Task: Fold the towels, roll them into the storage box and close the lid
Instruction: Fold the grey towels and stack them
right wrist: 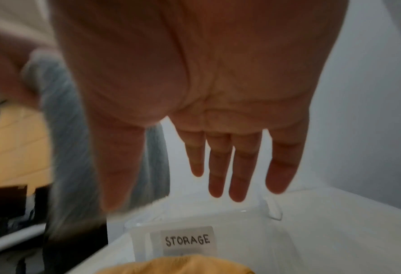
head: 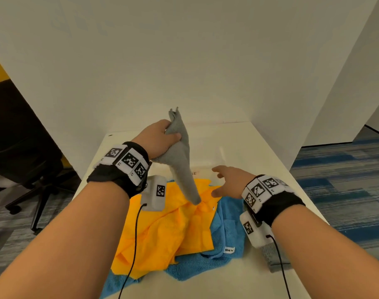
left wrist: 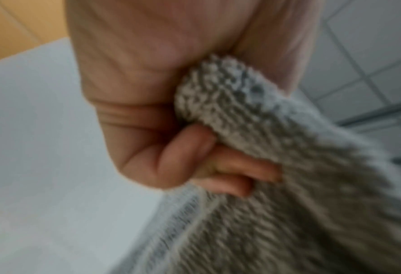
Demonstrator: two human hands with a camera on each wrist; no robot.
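My left hand (head: 162,139) grips one end of a grey towel (head: 182,160) and holds it up above the table; the rest hangs down to the yellow towel (head: 162,227). In the left wrist view the curled fingers (left wrist: 183,152) clutch the grey towel (left wrist: 276,185). My right hand (head: 225,182) hovers open, fingers spread, to the right of the hanging towel. The yellow towel lies crumpled on a blue towel (head: 229,231). A clear box with a "STORAGE" label (right wrist: 187,240) stands behind the pile, below my straight right fingers (right wrist: 218,166).
Another grey towel (head: 275,257) lies near the table's right edge, under my right wrist. White walls enclose the white table (head: 238,143) at the back and right. A black office chair (head: 33,152) stands on the floor to the left.
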